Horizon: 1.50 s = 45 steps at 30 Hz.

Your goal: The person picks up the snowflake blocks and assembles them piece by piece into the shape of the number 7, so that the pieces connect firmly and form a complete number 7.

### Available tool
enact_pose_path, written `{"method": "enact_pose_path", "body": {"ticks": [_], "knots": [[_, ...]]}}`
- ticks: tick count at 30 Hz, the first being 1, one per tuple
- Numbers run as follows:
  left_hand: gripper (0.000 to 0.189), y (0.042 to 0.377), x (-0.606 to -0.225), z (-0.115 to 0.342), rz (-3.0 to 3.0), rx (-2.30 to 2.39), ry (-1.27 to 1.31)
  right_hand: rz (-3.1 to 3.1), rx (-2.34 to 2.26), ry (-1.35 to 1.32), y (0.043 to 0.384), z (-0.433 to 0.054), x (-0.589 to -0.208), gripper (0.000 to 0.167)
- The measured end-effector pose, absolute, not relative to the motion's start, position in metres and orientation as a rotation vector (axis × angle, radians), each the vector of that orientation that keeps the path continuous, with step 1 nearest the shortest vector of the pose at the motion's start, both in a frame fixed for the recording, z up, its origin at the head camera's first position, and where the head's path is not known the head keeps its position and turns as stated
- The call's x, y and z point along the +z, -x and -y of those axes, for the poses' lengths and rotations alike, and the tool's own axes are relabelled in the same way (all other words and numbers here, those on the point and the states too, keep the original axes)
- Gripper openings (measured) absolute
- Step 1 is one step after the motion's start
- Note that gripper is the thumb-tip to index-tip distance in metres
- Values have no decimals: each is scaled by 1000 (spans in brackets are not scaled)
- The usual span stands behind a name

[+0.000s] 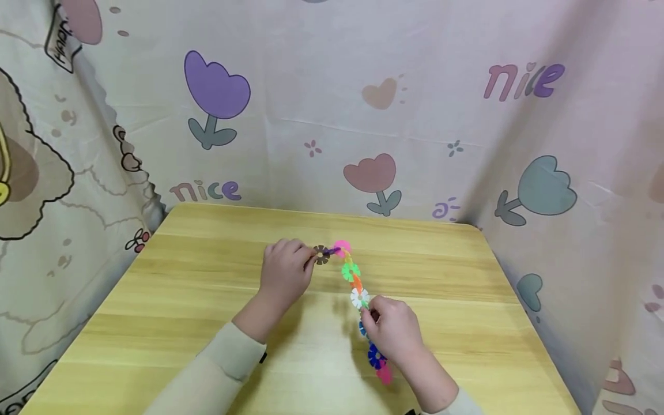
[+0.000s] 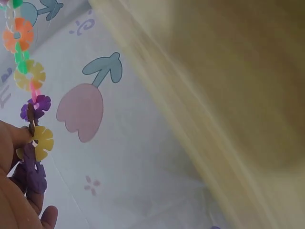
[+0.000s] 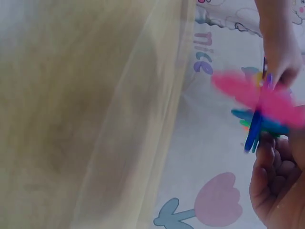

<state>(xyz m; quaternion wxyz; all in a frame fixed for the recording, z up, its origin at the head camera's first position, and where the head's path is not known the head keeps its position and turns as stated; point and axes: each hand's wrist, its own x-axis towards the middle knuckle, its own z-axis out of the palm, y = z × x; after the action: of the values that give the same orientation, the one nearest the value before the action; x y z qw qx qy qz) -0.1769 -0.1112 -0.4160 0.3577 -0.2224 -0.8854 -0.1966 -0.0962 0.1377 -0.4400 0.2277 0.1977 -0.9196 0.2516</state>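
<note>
A chain of flower-shaped interlocking plastic discs, in several colours, hangs between both hands above the table. My left hand pinches it by the brown disc between thumb and fingers. In the left wrist view a yellow disc and a purple disc continue the chain inside that hand. Just below the white disc, my right hand grips the chain with curled fingers. Past it hang a dark blue disc and a pink end disc, the latter blurred in the right wrist view.
A wood-grain table with rounded far corners lies under the hands. Behind it and along both sides hangs a pale curtain printed with tulips, hearts and lettering, close to the table's far edge.
</note>
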Motion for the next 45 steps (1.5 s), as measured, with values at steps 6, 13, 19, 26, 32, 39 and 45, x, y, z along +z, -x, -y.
{"method": "enact_pose_path", "body": {"ticks": [6, 13, 19, 26, 32, 39, 45], "knots": [[4, 198, -414, 97, 2379, -464, 589, 2709, 680, -479, 95, -127, -439, 35], [8, 214, -423, 84, 2552, -415, 548, 2827, 595, -421, 100, -123, -439, 44], [15, 231, -439, 76, 2803, -244, 522, 2935, 585, -383, 106, -123, -443, 46], [20, 238, -453, 72, 2973, -226, 493, 3055, 550, -362, 113, -123, -450, 46], [23, 239, -457, 70, 2982, -233, 496, 3112, 536, -334, 115, -125, -451, 45], [24, 246, -458, 65, 2988, -236, 471, 3146, 515, -352, 120, -126, -450, 43], [22, 250, -458, 62, 2974, -255, 473, 3173, 497, -296, 126, -129, -450, 48]]}}
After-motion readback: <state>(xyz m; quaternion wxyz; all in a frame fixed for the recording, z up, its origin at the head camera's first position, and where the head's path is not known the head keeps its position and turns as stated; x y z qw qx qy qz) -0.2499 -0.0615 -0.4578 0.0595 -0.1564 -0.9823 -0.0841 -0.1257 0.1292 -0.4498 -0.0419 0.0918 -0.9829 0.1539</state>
